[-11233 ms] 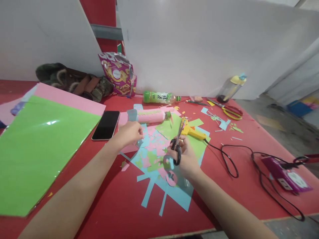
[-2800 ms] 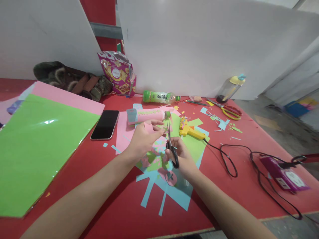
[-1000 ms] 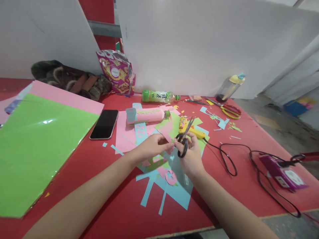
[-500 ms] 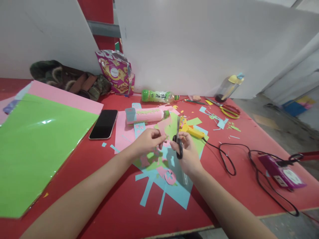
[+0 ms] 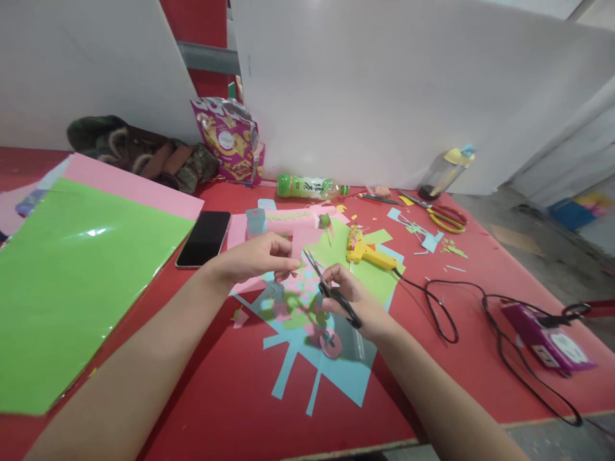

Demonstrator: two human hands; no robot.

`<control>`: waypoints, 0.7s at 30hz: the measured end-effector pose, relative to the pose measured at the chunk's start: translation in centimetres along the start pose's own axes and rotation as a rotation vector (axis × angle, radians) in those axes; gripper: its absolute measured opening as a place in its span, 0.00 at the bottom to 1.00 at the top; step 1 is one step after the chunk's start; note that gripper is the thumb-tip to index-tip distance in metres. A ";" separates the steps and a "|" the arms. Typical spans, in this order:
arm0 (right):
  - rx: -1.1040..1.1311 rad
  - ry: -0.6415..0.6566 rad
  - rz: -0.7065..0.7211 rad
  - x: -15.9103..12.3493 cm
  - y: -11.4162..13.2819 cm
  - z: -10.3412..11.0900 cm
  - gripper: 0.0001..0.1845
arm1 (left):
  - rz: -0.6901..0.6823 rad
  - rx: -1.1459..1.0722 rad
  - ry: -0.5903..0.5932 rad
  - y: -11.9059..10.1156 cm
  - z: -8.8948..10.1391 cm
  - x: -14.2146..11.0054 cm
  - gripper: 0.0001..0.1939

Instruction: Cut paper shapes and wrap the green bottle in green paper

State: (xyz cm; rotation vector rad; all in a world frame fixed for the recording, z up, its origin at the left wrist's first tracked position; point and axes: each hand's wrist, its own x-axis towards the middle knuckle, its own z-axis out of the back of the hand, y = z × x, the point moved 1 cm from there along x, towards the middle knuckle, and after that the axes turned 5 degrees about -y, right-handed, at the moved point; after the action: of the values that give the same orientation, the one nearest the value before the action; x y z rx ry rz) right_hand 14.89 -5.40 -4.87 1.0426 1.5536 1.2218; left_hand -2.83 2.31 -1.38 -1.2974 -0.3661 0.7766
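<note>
My left hand (image 5: 269,259) is closed in a pinch, with a small piece of paper (image 5: 301,263) at its fingertips. A pale pink strip shows just behind those fingers; whether it is held too, I cannot tell. My right hand (image 5: 358,301) grips black-handled scissors (image 5: 340,303), blades pointing up and left towards the left fingertips. Below both hands lie pink and green paper scraps (image 5: 293,301) on a light blue sheet (image 5: 343,378). A pink paper ring (image 5: 330,344) rests there. Behind the left hand lies a pink paper-wrapped bottle (image 5: 291,223).
A yellow glue gun (image 5: 377,256) lies right of the scraps, its cord near a purple power strip (image 5: 548,339). A phone (image 5: 204,239) and green sheets (image 5: 91,282) are left. Behind are a tea bottle (image 5: 307,187), snack bag (image 5: 229,141), pliers (image 5: 446,216) and a water bottle (image 5: 444,173).
My left hand has moved left, away from the scissors. The scissors have swung from nearly upright to slanting up-left. Small pink and green scraps now lie left of the pile.
</note>
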 end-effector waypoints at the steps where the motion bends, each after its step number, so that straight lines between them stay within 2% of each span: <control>1: -0.010 0.018 -0.001 0.0 0.1 0.0 0.21 | 0.001 0.009 0.000 0.0 0.1 -0.1 0.13; 8: 0.010 0.127 0.005 0.0 0.0 0.1 0.23 | 0.038 0.068 0.073 0.0 0.2 -0.2 0.12; 14: -0.041 0.190 0.038 -0.1 -0.3 0.4 0.21 | 0.061 -0.021 0.174 0.1 -0.1 -0.3 0.11; 21: -0.032 0.227 -0.003 -0.3 -0.3 0.4 0.20 | 0.106 -0.075 0.245 0.5 -0.2 -0.2 0.11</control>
State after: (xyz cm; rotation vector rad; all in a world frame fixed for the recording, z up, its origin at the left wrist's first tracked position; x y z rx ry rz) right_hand 15.34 -5.61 -5.16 0.9049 1.6998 1.3980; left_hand -3.00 2.09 -1.89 -1.4737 -0.1313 0.6879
